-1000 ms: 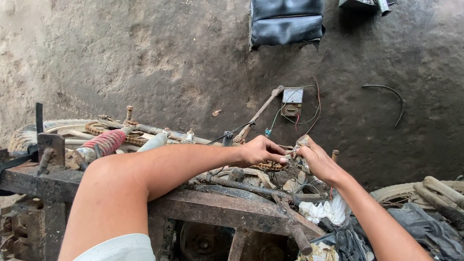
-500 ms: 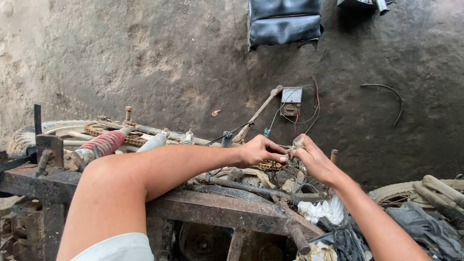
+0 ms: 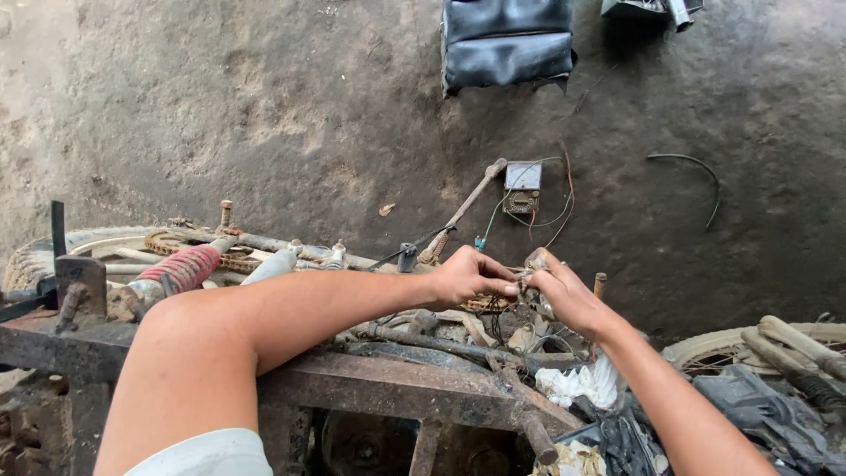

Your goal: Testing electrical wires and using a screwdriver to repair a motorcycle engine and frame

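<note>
My left hand (image 3: 467, 278) and my right hand (image 3: 568, 295) meet over a stripped, rusty motorcycle frame (image 3: 388, 383). Both pinch a small metal part (image 3: 529, 275) with thin wires running from it; the fingers hide most of it. A rusty drive chain (image 3: 480, 306) lies just under the hands. Coloured wires (image 3: 538, 216) lead away to a small grey box-shaped meter (image 3: 523, 187) on the dirt ground.
A red coil shock absorber (image 3: 183, 267) and a silver one (image 3: 271, 264) lie at the left over an old tyre (image 3: 35, 256). A black seat (image 3: 507, 40) rests on the ground at the top. White rag (image 3: 577, 383), a curved hose (image 3: 696, 181) and more scrap at right.
Both hands stay together on the small part; the fingers shifted slightly and the view drifted a little.
</note>
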